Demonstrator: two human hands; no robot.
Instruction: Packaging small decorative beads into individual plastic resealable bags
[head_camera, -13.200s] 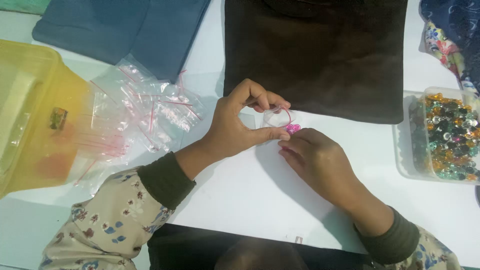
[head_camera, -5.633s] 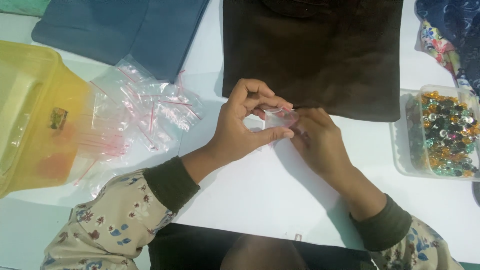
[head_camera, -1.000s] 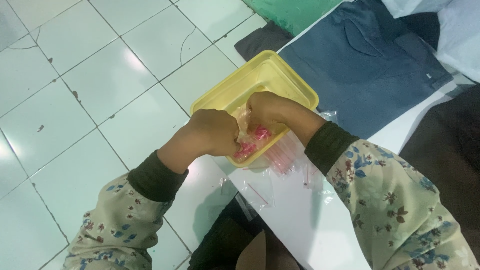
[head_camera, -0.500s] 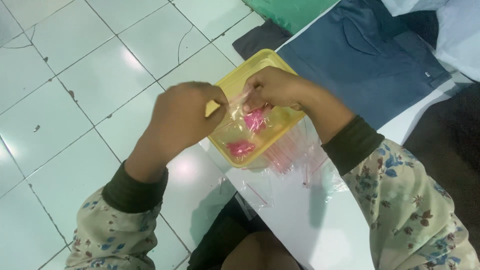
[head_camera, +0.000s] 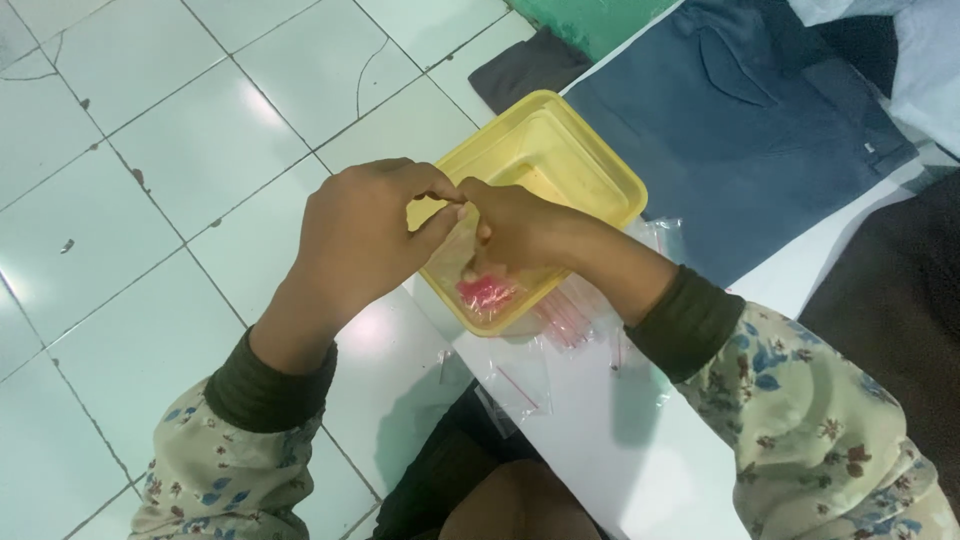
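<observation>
Both my hands meet over a yellow plastic tub (head_camera: 560, 150) that stands at the corner of a white table (head_camera: 610, 440). My left hand (head_camera: 365, 235) and my right hand (head_camera: 520, 225) pinch the top edge of a small clear plastic bag (head_camera: 480, 285) between them. The bag hangs down over the tub and holds something pink at its bottom. Fingertips of the two hands touch at the bag's mouth.
A heap of small clear bags with red strips (head_camera: 575, 315) lies beside the tub. Blue cloth (head_camera: 760, 130), a dark brown cloth (head_camera: 900, 310) and a green one (head_camera: 600, 20) lie on the table. White floor tiles (head_camera: 150, 150) spread to the left.
My hands have come closer together and now pinch the bag's top at one point. The bag with the pink contents hangs lower over the tub's near side.
</observation>
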